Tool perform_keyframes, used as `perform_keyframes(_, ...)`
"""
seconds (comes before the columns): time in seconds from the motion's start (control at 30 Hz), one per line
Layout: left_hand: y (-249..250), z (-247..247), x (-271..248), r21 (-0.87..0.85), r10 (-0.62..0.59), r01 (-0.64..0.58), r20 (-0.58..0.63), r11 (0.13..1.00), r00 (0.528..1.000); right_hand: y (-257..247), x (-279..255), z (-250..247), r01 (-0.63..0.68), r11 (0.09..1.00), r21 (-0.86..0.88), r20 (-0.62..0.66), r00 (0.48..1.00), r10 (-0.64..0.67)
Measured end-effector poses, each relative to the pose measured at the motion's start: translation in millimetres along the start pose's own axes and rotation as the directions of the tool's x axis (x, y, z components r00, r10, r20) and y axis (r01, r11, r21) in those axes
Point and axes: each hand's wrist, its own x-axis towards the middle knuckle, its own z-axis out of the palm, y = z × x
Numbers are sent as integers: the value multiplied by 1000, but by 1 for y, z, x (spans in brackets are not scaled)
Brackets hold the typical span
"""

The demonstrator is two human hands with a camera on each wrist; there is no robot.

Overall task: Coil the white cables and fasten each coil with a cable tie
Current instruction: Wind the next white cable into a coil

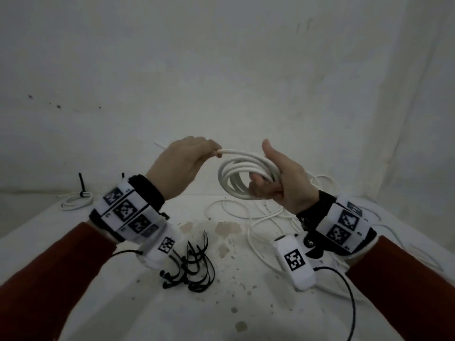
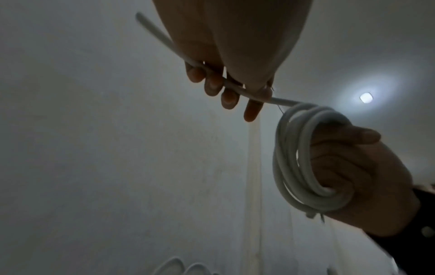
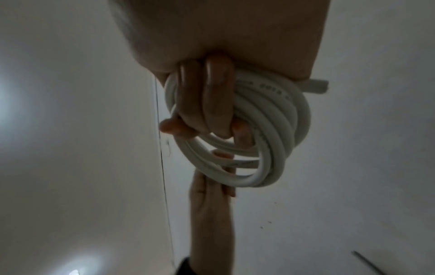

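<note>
A white cable coil (image 1: 240, 177) of several loops hangs in the air above the table, gripped by my right hand (image 1: 275, 178) with fingers curled through the loops. The coil (image 3: 266, 130) fills the right wrist view, my fingers (image 3: 207, 96) wrapped over it. My left hand (image 1: 187, 158) pinches the cable's free tail (image 1: 229, 151) just left of the coil; the tail's end (image 1: 160, 145) sticks out behind the hand. In the left wrist view the tail (image 2: 235, 89) runs through my fingers to the coil (image 2: 303, 158). Black cable ties (image 1: 192, 267) lie on the table below my left wrist.
A finished small coil with a black tie (image 1: 77, 199) lies at the table's far left. Loose white cables (image 1: 261, 217) sprawl on the stained white table (image 1: 221, 303) under and right of my right hand. A white wall stands close behind.
</note>
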Motion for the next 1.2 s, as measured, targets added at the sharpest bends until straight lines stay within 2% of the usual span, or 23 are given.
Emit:
perform_keyframes(0.07,8,10,-3,-217,-104,86,-74,973,992,-2,5,4,46,972,230,-11,999,-45)
perform_keyframes(0.17,27,24,-7,-383,-284,232,-82,894,955,-10,11,10,160,884,440,-106,986,-126)
perform_keyframes(0.3,43,42,-11,-460,-466,398,-39,794,884,-17,20,18,308,854,418,-334,927,-171)
perform_keyframes(0.4,46,47,-14,-352,-506,480,21,803,862,-17,26,23,403,818,411,-410,883,-229)
perform_keyframes(0.5,48,46,-16,-189,-440,439,40,878,897,-14,28,23,432,796,424,-325,893,-312)
perform_keyframes(0.6,48,45,-18,-81,-409,411,45,908,912,-7,31,23,382,864,328,-256,916,-307)
perform_keyframes(0.67,49,45,-19,-17,-377,379,78,925,923,-2,33,23,355,914,196,-259,918,-301)
perform_keyframes(0.73,52,40,-19,68,-337,332,65,941,939,2,36,22,330,944,-17,-292,901,-320)
perform_keyframes(0.8,55,34,-21,123,-241,243,-26,962,970,5,38,22,297,926,-235,-294,886,-358)
perform_keyframes(0.87,57,30,-22,163,-149,169,-127,972,981,7,39,23,254,901,-350,-277,891,-359)
perform_keyframes(1.03,52,28,-25,329,25,47,-210,943,977,18,44,28,22,816,-577,-264,941,-212)
perform_keyframes(1.1,50,25,-29,417,89,11,-220,909,971,19,40,29,-19,854,-521,-212,971,-107)
perform_keyframes(1.2,47,23,-33,430,161,-37,-255,902,954,22,30,33,-52,909,-414,-65,998,28)
